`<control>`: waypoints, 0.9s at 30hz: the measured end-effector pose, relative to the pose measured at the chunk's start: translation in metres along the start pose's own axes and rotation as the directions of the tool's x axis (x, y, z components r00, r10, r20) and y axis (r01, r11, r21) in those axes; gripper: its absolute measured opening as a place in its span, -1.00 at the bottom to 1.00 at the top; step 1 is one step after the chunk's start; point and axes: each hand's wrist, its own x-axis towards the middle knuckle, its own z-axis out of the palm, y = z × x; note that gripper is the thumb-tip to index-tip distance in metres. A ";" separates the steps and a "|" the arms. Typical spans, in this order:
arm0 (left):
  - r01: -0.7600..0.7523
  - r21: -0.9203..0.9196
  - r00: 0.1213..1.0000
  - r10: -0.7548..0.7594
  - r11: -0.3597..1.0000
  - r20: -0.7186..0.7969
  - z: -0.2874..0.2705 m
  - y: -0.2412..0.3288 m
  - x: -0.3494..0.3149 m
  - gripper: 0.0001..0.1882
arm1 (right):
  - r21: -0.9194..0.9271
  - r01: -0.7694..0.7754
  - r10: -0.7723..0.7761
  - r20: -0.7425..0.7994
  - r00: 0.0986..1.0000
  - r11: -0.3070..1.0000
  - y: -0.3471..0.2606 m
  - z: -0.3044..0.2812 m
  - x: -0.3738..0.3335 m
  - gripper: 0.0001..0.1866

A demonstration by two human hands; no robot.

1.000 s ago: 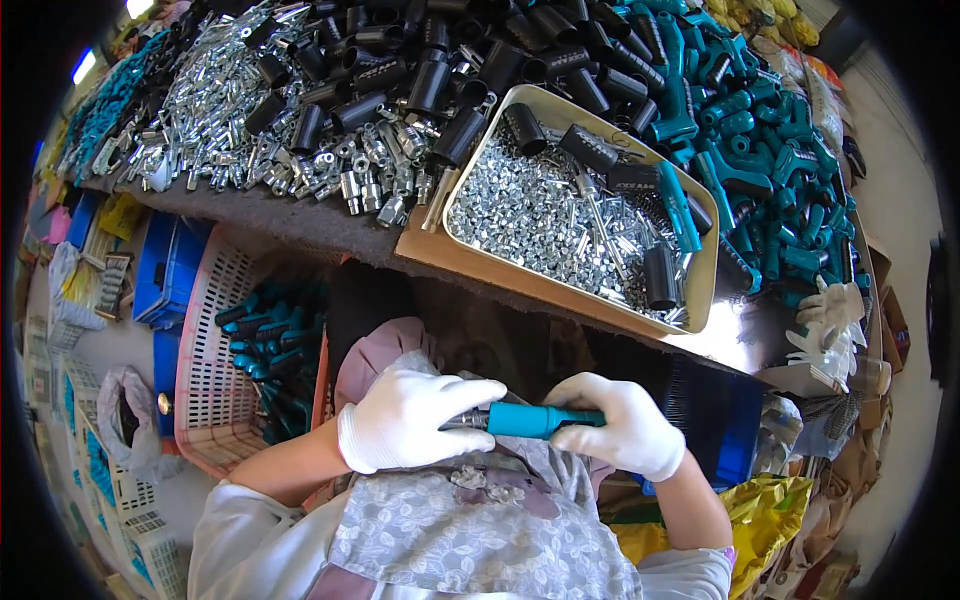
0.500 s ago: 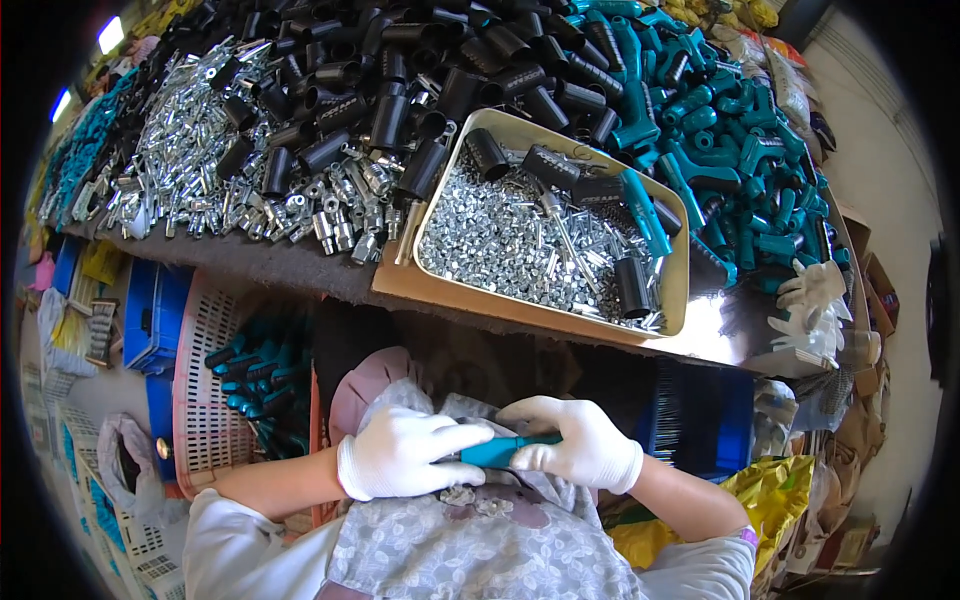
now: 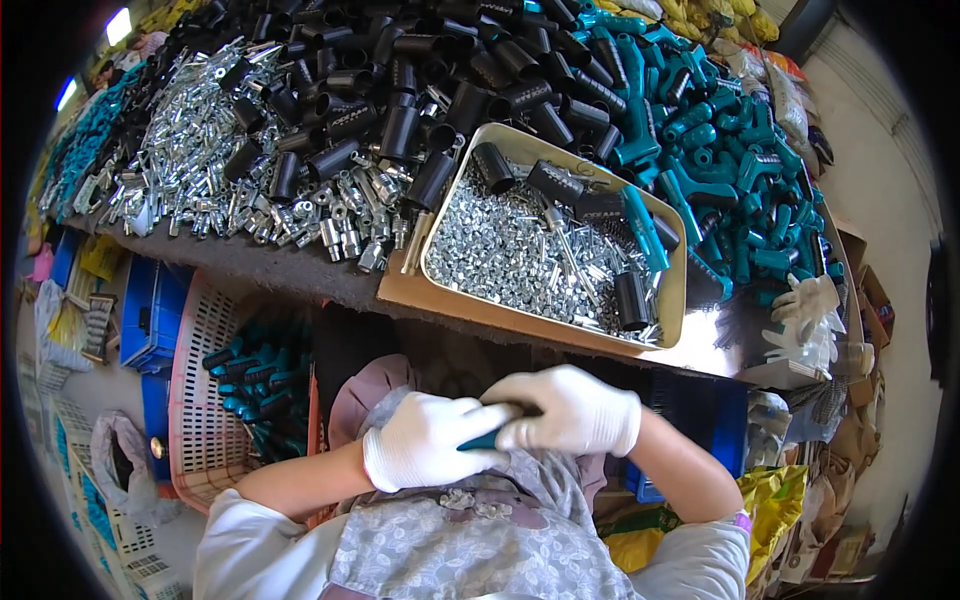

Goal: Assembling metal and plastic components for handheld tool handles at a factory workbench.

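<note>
My left hand [image 3: 428,441], in a white glove, is closed around a teal tool handle [image 3: 483,441] in front of my apron. Over the other end of it bends my right hand [image 3: 578,410], also gloved in white, its fingers curled and meeting those of the left. Only a short teal piece shows between the gloves. The rest of the handle is hidden, so I cannot tell whether a smaller part is in the fingers too. Beyond my hands, at the bench edge, stands a cream tray [image 3: 684,305] of small silver metal pieces [image 3: 500,250].
Black sleeves [image 3: 400,125] and silver metal fittings [image 3: 200,160] heap the bench, with teal pistol-shaped handles [image 3: 700,130] at right. White gloves [image 3: 803,320] lie on the right corner. Below left, a pink basket [image 3: 205,400] holds teal handles; a blue bin [image 3: 700,410] stands right.
My right hand has moved left and up over the handle, closer to my left hand. Less of the teal handle shows. The left hand has shifted slightly right.
</note>
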 end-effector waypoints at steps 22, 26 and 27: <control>0.093 0.212 0.990 -0.113 0.973 0.083 -0.021 0.004 -0.006 -0.58 | 0.420 0.208 0.081 -0.573 0.815 0.883 0.011 -0.012 0.008 -0.89; 0.078 0.244 0.984 -0.113 0.967 0.135 -0.014 0.001 0.007 -0.59 | 0.198 0.284 -0.105 -0.619 0.778 0.938 0.031 0.024 0.000 -0.91; 0.095 0.241 0.986 -0.125 0.966 0.112 -0.014 0.001 0.007 -0.59 | 0.192 0.312 -0.127 -0.630 0.766 0.930 0.037 0.033 -0.006 -0.92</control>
